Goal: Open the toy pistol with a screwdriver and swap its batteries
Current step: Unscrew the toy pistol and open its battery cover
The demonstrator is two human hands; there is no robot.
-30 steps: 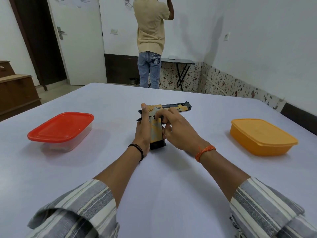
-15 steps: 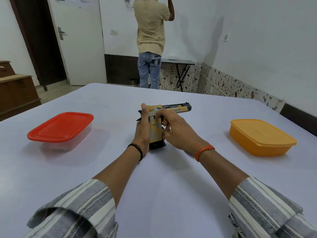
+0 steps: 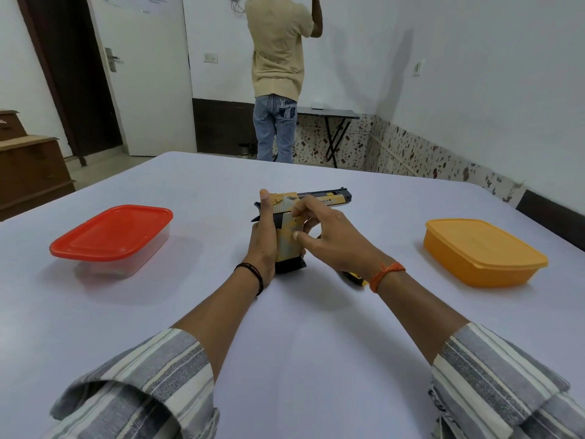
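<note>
The toy pistol (image 3: 319, 201), yellow with a dark blue slide and a black base, stands on its grip at the middle of the white table (image 3: 294, 337), barrel pointing right. My left hand (image 3: 264, 245) clasps the grip from the left, thumb up against the rear of the slide. My right hand (image 3: 335, 245) holds it from the right, with the forefinger at the top of the grip and the thumb on its yellow side. A small piece of a yellow-and-black tool handle (image 3: 356, 277), probably the screwdriver, shows on the table under my right wrist. No batteries are visible.
A clear tub with a red lid (image 3: 110, 236) sits on the table to the left, and a shut yellow tub (image 3: 481, 251) to the right. Beyond the table a person (image 3: 278, 74) faces the far wall beside a folding table (image 3: 332, 114). A wooden cabinet (image 3: 28, 166) stands far left.
My right hand has shifted slightly on the pistol's grip, and its wrist has lifted enough to uncover a bit of the tool handle. The left hand and the pistol stay put.
</note>
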